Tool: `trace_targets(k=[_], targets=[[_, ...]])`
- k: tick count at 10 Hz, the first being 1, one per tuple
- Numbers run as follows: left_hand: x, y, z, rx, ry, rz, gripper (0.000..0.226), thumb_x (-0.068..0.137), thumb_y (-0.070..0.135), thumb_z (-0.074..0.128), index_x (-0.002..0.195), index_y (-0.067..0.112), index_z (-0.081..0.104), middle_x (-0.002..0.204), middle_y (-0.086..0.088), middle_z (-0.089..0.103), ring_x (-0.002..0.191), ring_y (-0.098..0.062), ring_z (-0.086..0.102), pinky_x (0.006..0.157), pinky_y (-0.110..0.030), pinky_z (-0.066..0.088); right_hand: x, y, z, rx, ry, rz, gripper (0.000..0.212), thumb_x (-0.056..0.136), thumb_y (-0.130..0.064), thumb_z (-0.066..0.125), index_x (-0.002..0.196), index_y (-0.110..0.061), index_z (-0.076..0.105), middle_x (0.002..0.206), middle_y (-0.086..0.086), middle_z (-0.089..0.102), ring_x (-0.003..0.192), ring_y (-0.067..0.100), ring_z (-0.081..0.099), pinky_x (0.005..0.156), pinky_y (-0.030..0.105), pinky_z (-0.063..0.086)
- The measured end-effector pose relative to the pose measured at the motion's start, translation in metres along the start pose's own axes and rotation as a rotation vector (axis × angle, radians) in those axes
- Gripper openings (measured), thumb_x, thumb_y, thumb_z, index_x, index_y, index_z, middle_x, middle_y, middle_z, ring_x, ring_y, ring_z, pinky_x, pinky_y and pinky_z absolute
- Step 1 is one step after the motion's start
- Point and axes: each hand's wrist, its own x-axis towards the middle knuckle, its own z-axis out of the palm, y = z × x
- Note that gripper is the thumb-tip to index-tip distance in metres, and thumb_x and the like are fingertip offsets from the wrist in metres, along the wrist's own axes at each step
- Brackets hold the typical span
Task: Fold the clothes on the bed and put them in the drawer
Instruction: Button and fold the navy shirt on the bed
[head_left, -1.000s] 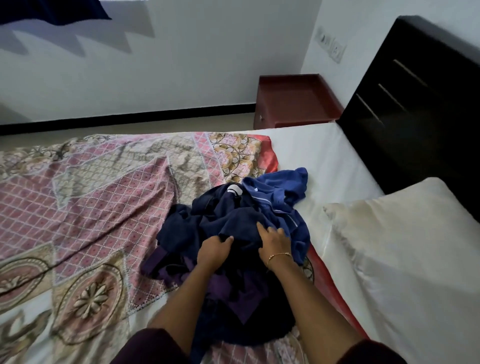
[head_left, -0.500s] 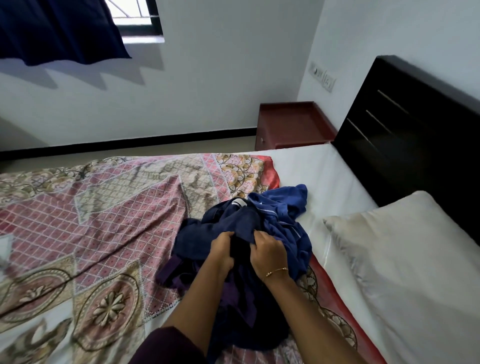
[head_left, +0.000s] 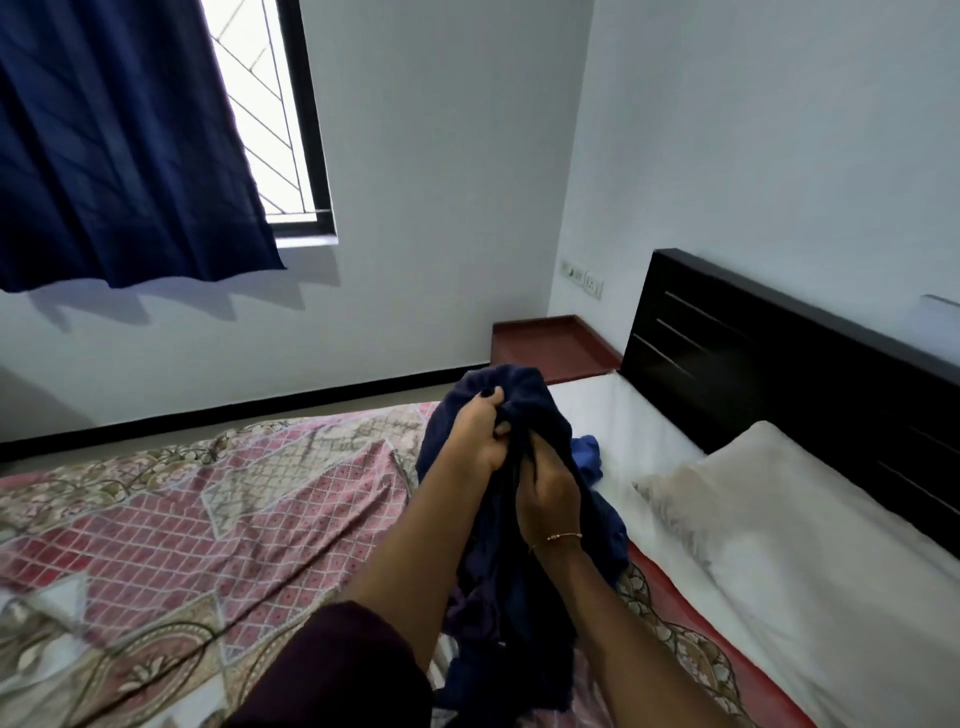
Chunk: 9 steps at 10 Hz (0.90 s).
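1. Both hands have risen off the bed since a second ago: the left hand (head_left: 480, 434) and the right hand (head_left: 550, 491) now hold the dark navy garment (head_left: 524, 519) up in the air, where before they pressed into the heap lying on the patterned bedspread (head_left: 234, 519).
2. Each hand has its fingers curled round a bunch of the cloth; the left grips near the top, the right just below and beside it, the two nearly touching.
3. Most of the garment hangs down between the forearms, its lower part trailing toward the bed.
4. A brighter blue piece (head_left: 587, 452) remains on the bed behind the hands, near the pillow (head_left: 779, 519).
5. Judged from this, one item is being separated from the pile for folding; no fold is made yet, and no drawer shows clearly.
6. Compared with the earlier frame, the view has also tilted upward, revealing the window (head_left: 270, 104) and curtain (head_left: 114, 140).
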Motion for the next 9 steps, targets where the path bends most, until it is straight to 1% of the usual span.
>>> trace_targets(k=[1, 2, 3, 4, 5, 6, 7, 8, 9], targets=[[-0.028, 0.019, 0.013, 0.016, -0.031, 0.088, 0.037, 0.101, 0.021, 0.038, 0.131, 0.001, 0.046, 0.136, -0.019, 0.049, 0.12, -0.023, 0.053, 0.097, -0.029, 0.042, -0.006, -0.031, -0.008, 0.054, 0.019, 0.042, 0.048, 0.091, -0.028, 0.04, 0.131, -0.004, 0.05, 0.128, 0.01, 0.057, 0.118, 0.021, 0.052, 0.1, 0.027, 0.041], [-0.065, 0.046, 0.032, -0.049, -0.206, 0.085, 0.032, 0.103, 0.024, 0.032, 0.096, 0.004, 0.056, 0.086, -0.012, 0.062, 0.074, -0.015, 0.064, 0.069, -0.022, 0.047, -0.006, -0.052, -0.01, 0.401, 0.243, 0.444, 0.045, 0.099, -0.034, 0.033, 0.134, -0.006, 0.043, 0.133, 0.014, 0.05, 0.122, 0.027, 0.048, 0.103, 0.038, 0.04], [-0.089, 0.064, 0.037, -0.014, -0.23, 0.149, 0.032, 0.102, 0.023, 0.034, 0.082, 0.009, 0.054, 0.066, -0.006, 0.06, 0.063, -0.015, 0.057, 0.059, -0.022, 0.042, -0.003, -0.066, -0.016, 0.685, 0.237, 0.724, 0.056, 0.099, -0.046, 0.021, 0.139, -0.009, 0.036, 0.139, 0.017, 0.045, 0.124, 0.034, 0.046, 0.104, 0.047, 0.038], [-0.119, 0.087, 0.025, -0.004, -0.274, 0.232, 0.031, 0.101, 0.023, 0.035, 0.119, 0.01, 0.056, 0.082, -0.006, 0.062, 0.084, -0.021, 0.058, 0.074, -0.026, 0.043, 0.003, -0.078, -0.023, 1.158, 0.163, 1.081, 0.059, 0.092, -0.062, 0.024, 0.121, -0.018, 0.051, 0.115, 0.017, 0.059, 0.11, 0.036, 0.05, 0.106, 0.045, 0.032], [-0.128, 0.106, 0.006, 0.002, -0.238, 0.272, 0.038, 0.1, 0.024, 0.037, 0.128, 0.004, 0.052, 0.081, -0.009, 0.06, 0.077, -0.022, 0.057, 0.078, -0.03, 0.046, 0.006, -0.08, -0.02, 1.129, 0.117, 1.126, 0.039, 0.096, -0.044, 0.036, 0.088, -0.011, 0.058, 0.072, 0.013, 0.066, 0.084, 0.033, 0.052, 0.093, 0.035, 0.04], [-0.142, 0.143, -0.044, 0.081, -0.132, 0.365, 0.029, 0.093, 0.028, 0.047, 0.086, 0.007, 0.065, 0.061, -0.008, 0.066, 0.056, -0.021, 0.063, 0.055, -0.024, 0.053, 0.026, -0.094, 0.001, 1.045, 0.008, 1.047, 0.023, 0.095, -0.018, 0.038, 0.079, -0.011, 0.053, 0.052, 0.005, 0.062, 0.069, 0.031, 0.051, 0.061, 0.026, 0.049], [-0.146, 0.164, -0.094, 0.345, 0.127, 0.472, 0.031, 0.092, 0.031, 0.05, 0.087, 0.004, 0.064, 0.075, -0.01, 0.071, 0.057, -0.02, 0.064, 0.054, -0.023, 0.053, 0.027, -0.136, 0.003, 1.12, -0.131, 0.928, 0.024, 0.092, -0.019, 0.04, 0.08, -0.01, 0.058, 0.053, 0.009, 0.065, 0.066, 0.034, 0.06, 0.062, 0.032, 0.048], [-0.142, 0.165, -0.175, 1.351, 0.794, 0.456, 0.048, 0.086, 0.041, 0.057, 0.112, 0.0, 0.059, 0.116, -0.02, 0.06, 0.098, -0.032, 0.059, 0.083, -0.035, 0.047, 0.023, -0.189, 0.009, 1.186, -0.288, 0.769, 0.046, 0.089, -0.014, 0.039, 0.049, -0.011, 0.061, 0.043, 0.004, 0.058, 0.036, 0.019, 0.057, 0.046, 0.019, 0.045], [-0.141, 0.158, -0.195, 1.373, 0.833, 0.57, 0.05, 0.089, 0.038, 0.057, 0.122, 0.001, 0.054, 0.126, -0.019, 0.053, 0.115, -0.034, 0.05, 0.094, -0.038, 0.042, 0.016, -0.212, 0.018, 1.21, -0.406, 0.71, 0.046, 0.088, -0.009, 0.039, 0.049, -0.008, 0.064, 0.047, 0.006, 0.061, 0.039, 0.018, 0.058, 0.042, 0.016, 0.046]])
